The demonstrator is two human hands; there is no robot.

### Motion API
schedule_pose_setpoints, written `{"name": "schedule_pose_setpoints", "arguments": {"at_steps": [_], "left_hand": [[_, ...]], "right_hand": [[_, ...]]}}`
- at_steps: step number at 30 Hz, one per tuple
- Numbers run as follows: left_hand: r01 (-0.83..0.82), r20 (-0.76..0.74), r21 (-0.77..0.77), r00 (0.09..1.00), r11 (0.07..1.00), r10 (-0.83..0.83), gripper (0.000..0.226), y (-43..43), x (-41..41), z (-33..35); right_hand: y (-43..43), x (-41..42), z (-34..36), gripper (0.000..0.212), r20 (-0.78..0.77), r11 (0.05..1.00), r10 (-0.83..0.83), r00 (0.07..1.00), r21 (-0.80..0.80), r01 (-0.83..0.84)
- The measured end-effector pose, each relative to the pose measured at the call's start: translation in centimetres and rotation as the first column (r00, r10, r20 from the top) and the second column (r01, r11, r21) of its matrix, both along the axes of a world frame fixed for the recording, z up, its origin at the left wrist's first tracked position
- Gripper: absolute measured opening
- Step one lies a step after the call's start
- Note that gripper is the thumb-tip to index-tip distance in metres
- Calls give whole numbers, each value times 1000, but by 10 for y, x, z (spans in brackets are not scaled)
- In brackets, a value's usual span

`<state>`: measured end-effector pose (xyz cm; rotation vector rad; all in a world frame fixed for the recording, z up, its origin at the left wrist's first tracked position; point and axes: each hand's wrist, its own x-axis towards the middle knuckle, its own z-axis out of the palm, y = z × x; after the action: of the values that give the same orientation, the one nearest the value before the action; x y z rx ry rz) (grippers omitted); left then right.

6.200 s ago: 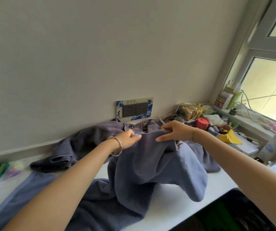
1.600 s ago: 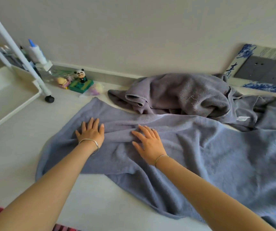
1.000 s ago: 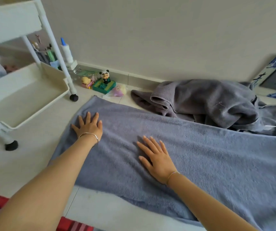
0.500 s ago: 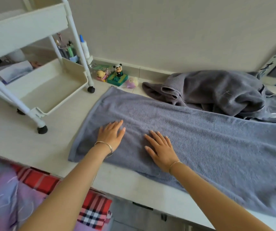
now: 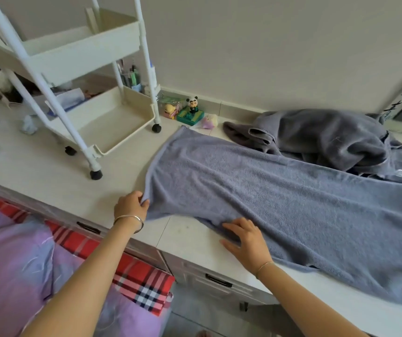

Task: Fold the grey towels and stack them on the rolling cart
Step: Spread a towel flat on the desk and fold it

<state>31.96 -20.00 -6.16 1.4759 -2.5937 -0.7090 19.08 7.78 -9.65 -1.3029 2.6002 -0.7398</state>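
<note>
A panda figure (image 5: 192, 104) stands on the counter (image 5: 49, 176); red plaid cloth (image 5: 141, 280) lies below its edge.

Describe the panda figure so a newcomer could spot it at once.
Start at the white rolling cart on the counter. Right of its back wheel, against the wall, sit small toys. The panda figure alone is black-and-white, on a green base.
</note>
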Motion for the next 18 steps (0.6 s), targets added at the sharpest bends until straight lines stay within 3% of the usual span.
{"name": "schedule_pose_setpoints", "arguments": {"at_steps": [2,5,7,8,11,13,15,18], "left_hand": [[30,-180,110,984,993,-9,26,1,-1,1],[-88,-440,329,866,940,235,12,3,-6,8],[-160,-478,428,795,890,373,8,0,-5,12],[-189,-448,389,817,902,364,13,-4,-3,13],[-226,-161,96,958,969,239,29,-9,1,18],[-106,18,-112,994,988,108,49,2,-8,18],[114,-19,-218,992,969,-121,58,25,-27,13],[462,-15,-200,880,864,-474,53,82,-64,4]], "right_hand": [[1,-5,2,43,-40,999,-6,999,50,8],[-1,-10,6,30,-86,996,13,996,89,-5],[-5,-9,16,20,-44,996,7,999,88,-3],[-7,-7,20,18,10,996,10,1000,84,-11],[-10,4,26,19,155,993,87,984,68,-98],[-6,10,25,18,243,985,156,957,35,-169],[2,11,24,15,366,990,138,920,-26,-138],[20,-3,26,14,415,980,-106,904,-109,165]]}}
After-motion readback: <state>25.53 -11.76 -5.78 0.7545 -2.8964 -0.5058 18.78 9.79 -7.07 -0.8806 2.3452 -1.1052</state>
